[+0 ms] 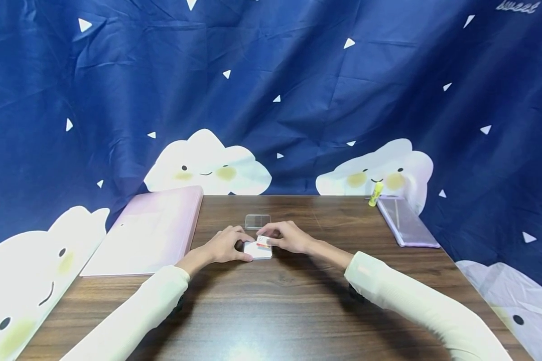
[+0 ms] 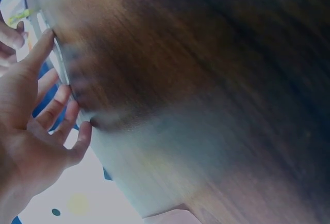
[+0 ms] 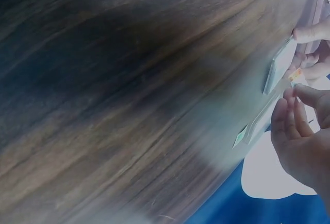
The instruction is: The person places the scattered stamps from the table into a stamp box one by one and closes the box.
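A flat white rectangular case (image 1: 257, 252) lies on the table in front of the person. The left hand (image 1: 228, 244) holds its left side, thumb at the near edge and index finger at the far edge; the right wrist view also shows that thumb on its corner. Over the case, the right hand (image 1: 290, 237) pinches a small white card with red and orange print (image 1: 263, 242) between thumb and fingertips. That card (image 3: 295, 74) shows partly in the right wrist view. Just beyond the case lies a clear rectangular cover (image 1: 254, 221).
A large pale pink folder (image 1: 155, 228) lies at the left. To the right is a purple-edged flat pouch (image 1: 407, 221), with a yellow glue stick (image 1: 376, 194) by its far end. A blue curtain with clouds (image 1: 253, 90) hangs behind the wooden table (image 1: 253, 311).
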{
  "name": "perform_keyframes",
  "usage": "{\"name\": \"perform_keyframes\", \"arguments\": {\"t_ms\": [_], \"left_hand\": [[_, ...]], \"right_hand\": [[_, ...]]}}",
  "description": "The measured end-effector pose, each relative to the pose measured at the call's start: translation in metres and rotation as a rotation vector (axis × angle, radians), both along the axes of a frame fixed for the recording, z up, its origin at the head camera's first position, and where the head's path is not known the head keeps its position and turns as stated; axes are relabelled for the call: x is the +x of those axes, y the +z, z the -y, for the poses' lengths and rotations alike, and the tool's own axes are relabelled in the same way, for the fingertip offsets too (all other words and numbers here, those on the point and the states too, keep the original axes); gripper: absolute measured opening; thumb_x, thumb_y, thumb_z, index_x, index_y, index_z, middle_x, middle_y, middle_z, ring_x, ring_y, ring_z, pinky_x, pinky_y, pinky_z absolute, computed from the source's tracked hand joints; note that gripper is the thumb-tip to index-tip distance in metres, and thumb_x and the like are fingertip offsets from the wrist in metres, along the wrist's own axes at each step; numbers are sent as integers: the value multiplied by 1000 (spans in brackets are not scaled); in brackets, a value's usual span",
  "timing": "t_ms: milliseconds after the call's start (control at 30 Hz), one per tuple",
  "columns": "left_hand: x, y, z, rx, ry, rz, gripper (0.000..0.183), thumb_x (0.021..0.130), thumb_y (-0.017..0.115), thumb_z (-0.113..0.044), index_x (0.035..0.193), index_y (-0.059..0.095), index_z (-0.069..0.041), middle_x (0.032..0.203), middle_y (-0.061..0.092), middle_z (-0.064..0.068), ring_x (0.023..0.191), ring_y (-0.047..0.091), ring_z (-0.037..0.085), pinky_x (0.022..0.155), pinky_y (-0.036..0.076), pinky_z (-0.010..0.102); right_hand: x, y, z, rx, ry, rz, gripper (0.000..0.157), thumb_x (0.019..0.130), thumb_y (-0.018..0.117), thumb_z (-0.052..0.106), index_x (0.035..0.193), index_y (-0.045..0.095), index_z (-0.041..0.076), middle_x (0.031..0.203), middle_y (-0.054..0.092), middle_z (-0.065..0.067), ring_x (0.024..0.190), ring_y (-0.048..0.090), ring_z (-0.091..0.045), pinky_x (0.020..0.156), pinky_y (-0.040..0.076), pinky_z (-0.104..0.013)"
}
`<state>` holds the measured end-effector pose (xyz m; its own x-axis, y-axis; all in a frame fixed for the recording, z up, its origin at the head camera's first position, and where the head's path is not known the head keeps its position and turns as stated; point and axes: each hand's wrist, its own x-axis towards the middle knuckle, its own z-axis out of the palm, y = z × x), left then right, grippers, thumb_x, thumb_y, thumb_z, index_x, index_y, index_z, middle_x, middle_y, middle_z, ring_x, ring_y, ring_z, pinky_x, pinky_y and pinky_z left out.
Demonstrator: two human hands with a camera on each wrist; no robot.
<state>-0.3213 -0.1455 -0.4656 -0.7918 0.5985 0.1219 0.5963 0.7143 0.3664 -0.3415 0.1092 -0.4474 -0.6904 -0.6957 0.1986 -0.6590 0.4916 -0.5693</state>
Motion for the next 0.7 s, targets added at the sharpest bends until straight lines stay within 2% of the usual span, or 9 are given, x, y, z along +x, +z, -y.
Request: {"name": "perform_keyframes", "arguments": {"t_ms": [233,700], "left_hand": [[0,1,0,3,-3,-6,55,84,85,-46,128,74,-15,117,65,4,106,56,24,88,47,50],[0,-1,-1,16,17,1,46,83,86,-46,113,78,-12,117,65,2,108,57,25,90,47,51]], "right_hand": [[-1,-1,9,20,34,-19,30,98,69,1,127,72,8,112,77,-7,98,73,-19,86,56,-30],[1,-5,20,26,53,-16,33,96,70,-3,126,73,9,119,75,-7,91,70,-14,83,56,-30]]}}
